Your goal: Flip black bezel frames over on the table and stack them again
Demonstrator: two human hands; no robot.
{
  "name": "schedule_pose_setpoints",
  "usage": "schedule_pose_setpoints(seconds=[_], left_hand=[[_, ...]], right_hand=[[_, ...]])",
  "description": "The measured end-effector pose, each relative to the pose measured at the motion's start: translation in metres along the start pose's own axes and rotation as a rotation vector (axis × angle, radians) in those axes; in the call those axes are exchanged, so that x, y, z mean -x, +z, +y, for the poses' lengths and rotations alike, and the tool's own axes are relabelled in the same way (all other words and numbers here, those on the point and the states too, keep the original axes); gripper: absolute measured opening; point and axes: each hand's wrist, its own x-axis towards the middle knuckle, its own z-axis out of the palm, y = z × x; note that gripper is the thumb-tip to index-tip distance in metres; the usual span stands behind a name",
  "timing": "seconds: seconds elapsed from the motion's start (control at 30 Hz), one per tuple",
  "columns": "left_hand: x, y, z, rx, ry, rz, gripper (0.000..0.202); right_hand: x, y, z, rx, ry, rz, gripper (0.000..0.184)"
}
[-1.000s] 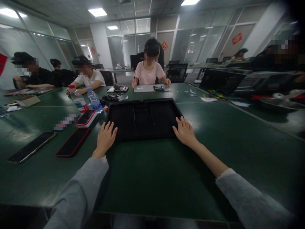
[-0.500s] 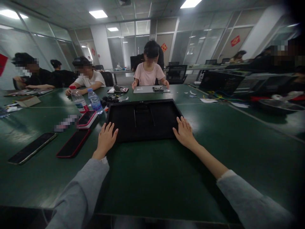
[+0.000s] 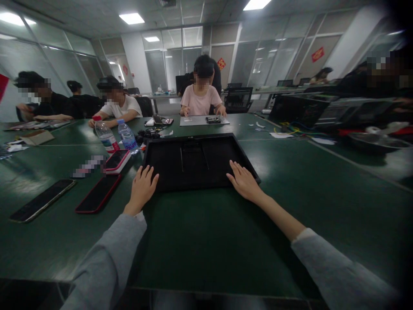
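Note:
A black, shallow rectangular panel [image 3: 167, 165] with a raised rim, like a monitor's casing, lies flat on the green table in front of me. Two thin lines run down its middle from a darker block near the far edge. My left hand [image 3: 142, 187] rests at its near left corner, open, fingers slightly apart. Over its near right part lies my right hand [image 3: 244, 181], open, with the thumb apart from the extended fingers. Neither hand is wrapped round anything.
Phones [image 3: 98, 193] lie to the left, one in a white-and-pink case. Two bottles [image 3: 128, 137] stand behind them, beside dark cables. Across the table [image 3: 206, 241] a person in pink handles a flat grey panel [image 3: 193, 121]. At right are wires, paper and a metal bowl [image 3: 377, 142].
My right hand has shifted left from the panel's right edge onto its near right part. The left hand stays in place. Across the table, the person's hands have moved inward over the grey panel.

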Motion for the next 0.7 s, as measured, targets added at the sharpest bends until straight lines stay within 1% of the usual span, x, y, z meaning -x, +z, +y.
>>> schedule_pose_setpoints(seconds=[0.17, 0.27, 0.33, 0.43, 0.6, 0.7], left_hand=[[0.004, -0.005, 0.002, -0.001, -0.014, 0.000, 0.057], [0.007, -0.007, 0.010, -0.030, -0.028, 0.057, 0.055], [0.009, -0.007, 0.020, -0.042, -0.021, 0.094, 0.055], [0.010, -0.004, 0.046, -0.033, 0.037, 0.085, 0.055], [0.013, 0.003, 0.102, 0.037, 0.174, 0.058, 0.054], [0.015, 0.007, 0.125, 0.082, 0.239, 0.035, 0.053]], right_hand=[[0.003, -0.001, -0.004, 0.010, 0.022, -0.008, 0.073], [0.005, 0.000, -0.011, 0.044, 0.090, 0.031, 0.071], [0.005, 0.003, -0.020, 0.066, 0.134, 0.060, 0.071], [0.004, 0.007, -0.043, 0.076, 0.130, 0.065, 0.068], [-0.001, 0.010, -0.100, 0.047, 0.086, 0.070, 0.065], [-0.003, 0.008, -0.126, 0.024, 0.030, 0.065, 0.060]])
